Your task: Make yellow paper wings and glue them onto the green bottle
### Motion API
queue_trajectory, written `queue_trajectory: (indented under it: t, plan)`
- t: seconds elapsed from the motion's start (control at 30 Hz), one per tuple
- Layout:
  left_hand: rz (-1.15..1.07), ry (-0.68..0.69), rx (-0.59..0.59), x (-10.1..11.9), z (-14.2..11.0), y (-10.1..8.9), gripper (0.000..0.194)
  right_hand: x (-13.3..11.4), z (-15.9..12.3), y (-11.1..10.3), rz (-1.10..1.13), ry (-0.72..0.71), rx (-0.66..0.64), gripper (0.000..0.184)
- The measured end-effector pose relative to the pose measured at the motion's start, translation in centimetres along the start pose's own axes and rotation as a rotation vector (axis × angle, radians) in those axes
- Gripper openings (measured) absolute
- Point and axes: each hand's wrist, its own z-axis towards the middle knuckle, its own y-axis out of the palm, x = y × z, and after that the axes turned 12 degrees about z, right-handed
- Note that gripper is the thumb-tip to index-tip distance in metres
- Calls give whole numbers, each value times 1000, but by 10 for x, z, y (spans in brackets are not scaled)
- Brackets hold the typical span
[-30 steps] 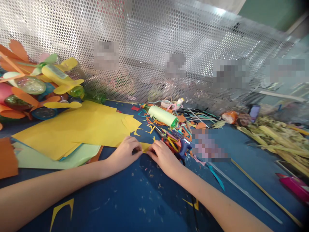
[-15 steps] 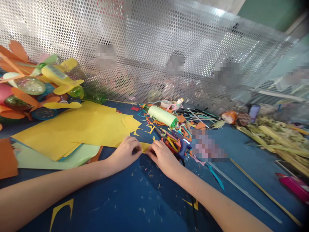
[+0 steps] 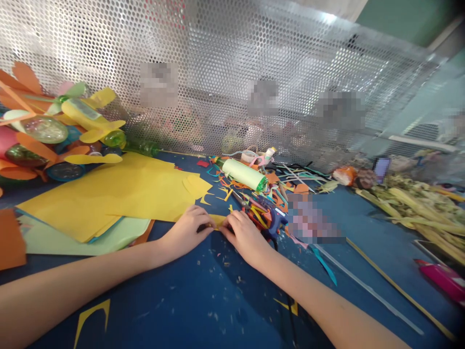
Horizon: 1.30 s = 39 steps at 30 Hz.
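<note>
Between my two hands lies a small piece of yellow paper (image 3: 218,219), flat on the blue table (image 3: 174,300). My left hand (image 3: 191,227) pinches its near edge with thumb and forefinger. Close beside it, my right hand (image 3: 241,235) pinches the same edge, fingertips almost touching the left ones. Most of the piece is hidden behind the fingers. Left of my hands, large yellow sheets (image 3: 138,186) overlap pale green paper (image 3: 69,237). Just right of my right hand is a blue glue gun (image 3: 278,223) among scissors and other tools.
A green bottle wrapped in pale paper (image 3: 243,174) lies among coloured scraps. Bottle-and-paper flowers (image 3: 90,116) pile up at the left. A perforated metal screen (image 3: 218,72) stands behind. To the right are a long stick (image 3: 399,288), corn husks (image 3: 417,208) and a pink object (image 3: 443,280).
My left fingers have closed slightly, narrowing the gap between thumb and forefinger. Both hands stay in nearly the same place on the yellow paper.
</note>
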Motion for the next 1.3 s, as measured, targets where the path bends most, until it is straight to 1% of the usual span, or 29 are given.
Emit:
queue_trajectory:
  t: [0.1, 0.27, 0.4, 0.57, 0.7, 0.83, 1.07, 1.3]
  plan:
    - [-10, -13, -14, -1, 1, -1, 11, -4, 1, -8, 54, 16, -21, 4]
    - [1, 5, -9, -4, 0, 1, 12, -9, 2, -15, 103, 10, -87, 10]
    - [8, 16, 10, -5, -1, 2, 14, -7, 3, -14, 86, -7, -79, 9]
    - [13, 52, 40, -3, -1, 1, 12, -7, 3, -14, 72, -3, -86, 10]
    - [61, 84, 14, -2, -1, 1, 12, -9, 2, -14, 51, 8, -81, 10]
    - [83, 62, -3, -3, -1, 2, 12, -11, 0, -14, 41, 15, -78, 11]
    - [85, 34, 23, 0, -2, 0, 11, -9, 0, -15, 36, 17, -77, 13]
    - [49, 22, 33, -4, -2, 2, 14, -10, 2, -15, 29, 23, -84, 10]
